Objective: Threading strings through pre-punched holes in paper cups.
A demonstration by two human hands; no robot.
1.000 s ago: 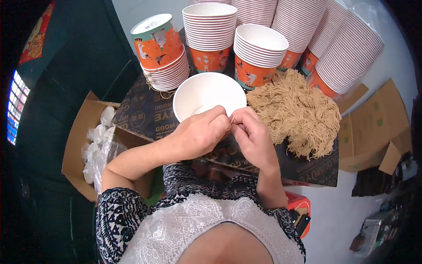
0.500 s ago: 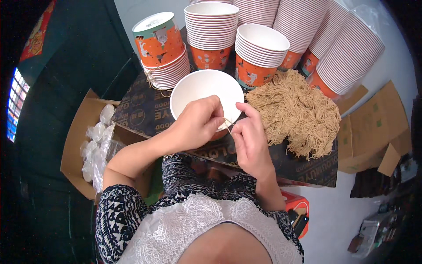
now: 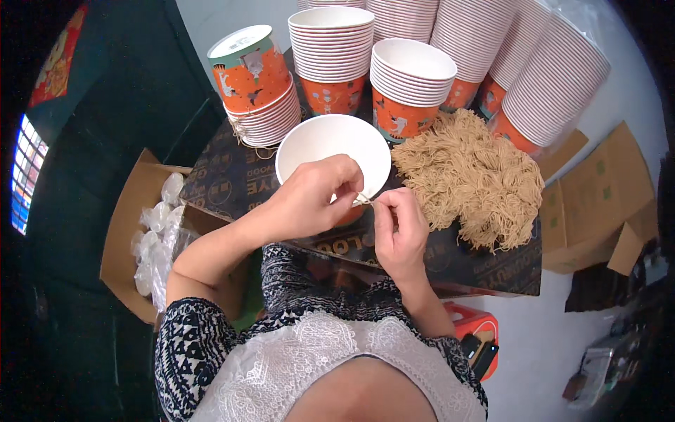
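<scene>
Stacked orange paper cups (image 3: 330,53) ring a dark worktop (image 3: 239,176) where the left hand (image 3: 309,200) and right hand (image 3: 401,228) pinch a thin strand (image 3: 363,200) over the white bowl's (image 3: 320,144) rim, so slack fingertips could drop it beside the noodle heap (image 3: 467,176).

Sleeve (image 3: 193,344): was short, black with a white geometric print.
Top front (image 3: 309,366): was white lace.
Forearms: were bare.

Orange printed cup stacks (image 3: 334,67) behind; brown carton (image 3: 130,232) at left.
</scene>
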